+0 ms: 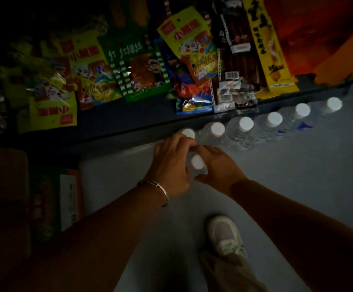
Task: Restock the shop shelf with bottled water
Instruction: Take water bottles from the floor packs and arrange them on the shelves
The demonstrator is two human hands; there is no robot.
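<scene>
Setting a bottle (198, 161) by the row (245, 124), both hands, left (171, 165) and right (218, 165), grip it; next, slide it into line.

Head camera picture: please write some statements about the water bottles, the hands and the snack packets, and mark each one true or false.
1. Both hands hold one bottle with a white cap. True: the left hand and the right hand curl around it from either side.
2. The row of bottles along the back has red caps. False: every cap in the row is white.
3. A bracelet is on the right wrist. False: it is on the left wrist.
4. Snack packets hang above the row of bottles. True.
5. The held bottle lies on its side. False: its cap faces up towards the camera, so it stands upright.
</scene>
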